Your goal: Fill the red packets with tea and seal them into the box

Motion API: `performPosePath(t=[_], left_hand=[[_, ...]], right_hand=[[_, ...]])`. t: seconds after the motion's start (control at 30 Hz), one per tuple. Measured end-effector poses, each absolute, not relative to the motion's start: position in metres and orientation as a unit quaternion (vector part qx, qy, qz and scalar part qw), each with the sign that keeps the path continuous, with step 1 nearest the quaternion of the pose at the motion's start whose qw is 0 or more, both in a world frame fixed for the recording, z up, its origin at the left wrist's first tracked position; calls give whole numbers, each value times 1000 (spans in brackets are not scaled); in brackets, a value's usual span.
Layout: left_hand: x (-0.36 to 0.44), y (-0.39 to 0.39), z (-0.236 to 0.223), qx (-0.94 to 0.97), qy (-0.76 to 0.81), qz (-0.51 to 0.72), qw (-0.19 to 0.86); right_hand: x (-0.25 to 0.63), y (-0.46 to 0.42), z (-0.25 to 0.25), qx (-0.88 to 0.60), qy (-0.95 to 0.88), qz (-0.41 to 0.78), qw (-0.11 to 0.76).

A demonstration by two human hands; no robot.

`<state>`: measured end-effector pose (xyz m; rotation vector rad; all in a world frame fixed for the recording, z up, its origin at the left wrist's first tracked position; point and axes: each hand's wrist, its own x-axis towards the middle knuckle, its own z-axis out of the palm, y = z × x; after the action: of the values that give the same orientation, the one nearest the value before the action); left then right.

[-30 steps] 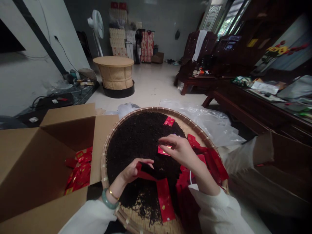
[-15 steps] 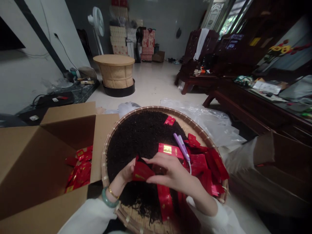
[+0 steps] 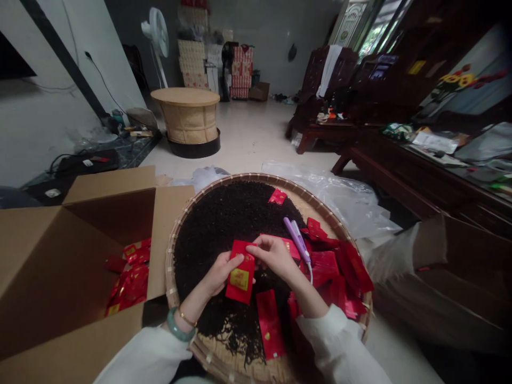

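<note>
A round woven tray (image 3: 178,234) in front of me carries a heap of dark loose tea (image 3: 228,224). Both hands hold one small red packet (image 3: 240,272) upright over the tea. My left hand (image 3: 218,273) grips its left edge. My right hand (image 3: 274,257) pinches its top right corner. A purple sealing tool (image 3: 296,239) lies on the tray just right of my right hand. Several more red packets (image 3: 340,274) are piled on the tray's right side, and one lies flat (image 3: 271,323) near the front rim.
An open cardboard box (image 3: 60,266) stands at the left with several red packets (image 3: 130,277) inside. Clear plastic sheeting (image 3: 340,197) lies behind the tray on the right. Dark wooden furniture (image 3: 420,176) runs along the right. A round drum-like stool (image 3: 188,120) and a fan (image 3: 158,37) stand further back.
My right hand came from the tray's middle to my left hand. The packet, first held open and tilted by my left hand, now stands upright between both hands.
</note>
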<state>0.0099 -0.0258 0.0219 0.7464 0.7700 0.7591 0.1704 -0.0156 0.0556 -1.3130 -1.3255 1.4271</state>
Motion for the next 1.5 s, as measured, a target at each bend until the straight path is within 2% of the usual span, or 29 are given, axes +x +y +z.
performPosePath(t=[0.17, 0.3, 0.43, 0.57, 0.73, 1.0, 1.5], left_hand=[[12, -22, 22, 339, 392, 373, 769], [12, -21, 20, 375, 417, 386, 732], [12, -20, 18, 410, 440, 383, 701], [11, -19, 17, 404, 442, 371, 710], [9, -20, 17, 407, 424, 349, 730], [8, -20, 14, 449, 400, 304, 739], [15, -22, 24, 350, 402, 327, 780]], right_hand=[[166, -12, 41, -506, -494, 566, 424], [169, -12, 34, -518, -511, 544, 417], [169, -12, 31, -528, -577, 471, 408], [167, -13, 30, -542, -621, 394, 406], [166, -12, 26, -552, -629, 355, 417], [167, -11, 20, -537, -607, 389, 438], [167, -13, 19, -539, -521, 461, 475]])
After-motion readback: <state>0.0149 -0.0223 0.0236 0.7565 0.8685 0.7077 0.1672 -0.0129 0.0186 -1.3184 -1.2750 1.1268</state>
